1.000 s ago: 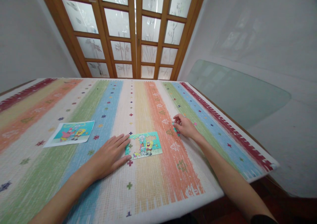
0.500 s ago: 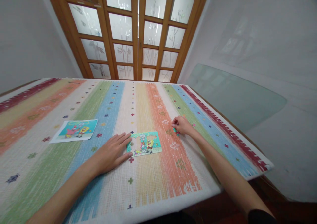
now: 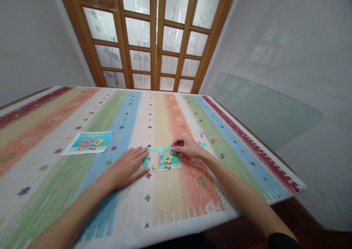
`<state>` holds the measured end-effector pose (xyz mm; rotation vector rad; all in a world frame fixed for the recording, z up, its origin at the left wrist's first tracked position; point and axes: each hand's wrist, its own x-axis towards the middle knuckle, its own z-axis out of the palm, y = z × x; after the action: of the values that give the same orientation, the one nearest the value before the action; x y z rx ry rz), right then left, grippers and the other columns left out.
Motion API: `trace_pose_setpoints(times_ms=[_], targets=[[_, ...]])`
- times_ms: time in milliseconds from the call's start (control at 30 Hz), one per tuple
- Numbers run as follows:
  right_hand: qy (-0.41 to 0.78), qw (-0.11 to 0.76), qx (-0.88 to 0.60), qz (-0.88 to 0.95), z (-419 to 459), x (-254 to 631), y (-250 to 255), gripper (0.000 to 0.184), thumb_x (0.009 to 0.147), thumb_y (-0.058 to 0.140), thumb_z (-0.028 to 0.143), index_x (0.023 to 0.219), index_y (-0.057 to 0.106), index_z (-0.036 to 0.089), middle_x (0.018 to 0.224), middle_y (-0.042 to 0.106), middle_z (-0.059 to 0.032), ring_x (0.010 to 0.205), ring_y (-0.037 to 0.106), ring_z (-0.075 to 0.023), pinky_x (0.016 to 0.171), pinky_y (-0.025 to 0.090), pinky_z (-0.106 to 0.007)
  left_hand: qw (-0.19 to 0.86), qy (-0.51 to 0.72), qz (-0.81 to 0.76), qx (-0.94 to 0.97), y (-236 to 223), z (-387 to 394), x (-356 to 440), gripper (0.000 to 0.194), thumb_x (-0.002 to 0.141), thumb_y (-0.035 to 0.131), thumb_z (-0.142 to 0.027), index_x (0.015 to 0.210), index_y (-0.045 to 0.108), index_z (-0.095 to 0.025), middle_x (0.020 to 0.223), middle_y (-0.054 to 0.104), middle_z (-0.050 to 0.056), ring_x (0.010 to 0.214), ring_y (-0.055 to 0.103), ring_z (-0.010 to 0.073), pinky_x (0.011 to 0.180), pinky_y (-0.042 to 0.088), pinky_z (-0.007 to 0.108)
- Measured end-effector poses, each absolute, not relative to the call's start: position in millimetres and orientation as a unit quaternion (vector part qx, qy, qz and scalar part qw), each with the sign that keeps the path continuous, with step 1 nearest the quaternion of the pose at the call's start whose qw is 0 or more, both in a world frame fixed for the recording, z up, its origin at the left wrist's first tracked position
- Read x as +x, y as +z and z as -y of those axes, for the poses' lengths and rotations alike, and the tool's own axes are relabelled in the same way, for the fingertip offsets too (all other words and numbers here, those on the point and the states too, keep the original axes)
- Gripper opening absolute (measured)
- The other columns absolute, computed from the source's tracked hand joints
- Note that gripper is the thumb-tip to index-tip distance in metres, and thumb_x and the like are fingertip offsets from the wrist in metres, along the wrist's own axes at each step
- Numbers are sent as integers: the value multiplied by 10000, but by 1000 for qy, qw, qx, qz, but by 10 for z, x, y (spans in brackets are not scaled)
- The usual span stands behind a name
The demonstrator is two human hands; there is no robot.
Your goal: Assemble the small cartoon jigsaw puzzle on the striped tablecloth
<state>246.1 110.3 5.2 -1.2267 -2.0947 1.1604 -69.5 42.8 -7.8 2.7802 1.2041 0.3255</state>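
A partly assembled jigsaw puzzle [image 3: 166, 163] with cartoon figures on a teal background lies flat on the tablecloth, with gaps in its upper and left parts. My left hand [image 3: 128, 168] rests with its fingers stretched out, fingertips touching the puzzle's left edge. Over the upper right corner of the puzzle, the thumb and fingers of my right hand [image 3: 185, 146] are pinched on a small puzzle piece, mostly hidden by the fingertips. Several loose puzzle pieces [image 3: 202, 144] are scattered to the right of that hand.
A printed reference picture [image 3: 92, 143] of cartoon figures lies to the left. The striped tablecloth [image 3: 165, 201] covers the table. A frosted glass panel [image 3: 264, 109] leans by the right wall, and wooden glazed doors [image 3: 156, 58] stand behind the table.
My right hand has moved left from the loose pieces to the puzzle's upper right corner, carrying a piece. My left hand stays at the puzzle's left edge. The view has shifted slightly.
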Motion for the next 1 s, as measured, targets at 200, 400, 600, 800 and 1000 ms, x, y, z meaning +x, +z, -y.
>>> trace_pose_setpoints(times_ms=[200, 400, 600, 800, 1000], targets=[[343, 255, -441, 790, -1047, 2337, -29, 99, 829, 730, 232, 874, 766, 151, 763, 730, -34, 668, 605, -138, 643, 466, -258, 48, 107, -394, 912, -97, -420, -708, 574, 1035, 419, -565, 1472, 499, -203, 1578, 444, 101, 1432, 437, 320, 1192, 343, 506], [269, 261, -417, 828, -1028, 2383, 7, 56, 850, 723, 169, 882, 768, 162, 818, 718, -41, 703, 594, -139, 663, 453, -259, 47, 96, -393, 913, -123, -428, -726, 589, 1040, 391, -585, 1479, 490, -204, 1591, 423, 98, 1447, 416, 313, 1198, 331, 502], [224, 247, -405, 852, -994, 2375, 26, 46, 872, 713, 146, 853, 752, 163, 825, 666, -35, 723, 581, -139, 687, 450, -264, 53, 93, -396, 912, -121, -419, -728, 600, 1042, 387, -589, 1486, 481, -197, 1590, 422, 107, 1451, 411, 321, 1199, 329, 522], [225, 243, -395, 857, -949, 2365, 28, 51, 884, 712, 150, 858, 753, 167, 832, 647, -32, 738, 576, -145, 706, 447, -273, 51, 87, -395, 913, -116, -418, -718, 616, 1047, 366, -592, 1492, 471, -179, 1592, 415, 121, 1453, 405, 333, 1189, 339, 540], [204, 252, -409, 853, -946, 2363, -16, 43, 880, 737, 165, 843, 758, 161, 833, 636, -35, 744, 574, -145, 705, 443, -271, 55, 86, -397, 912, -100, -413, -716, 605, 1044, 381, -582, 1481, 484, -176, 1589, 420, 120, 1449, 413, 325, 1194, 334, 526]])
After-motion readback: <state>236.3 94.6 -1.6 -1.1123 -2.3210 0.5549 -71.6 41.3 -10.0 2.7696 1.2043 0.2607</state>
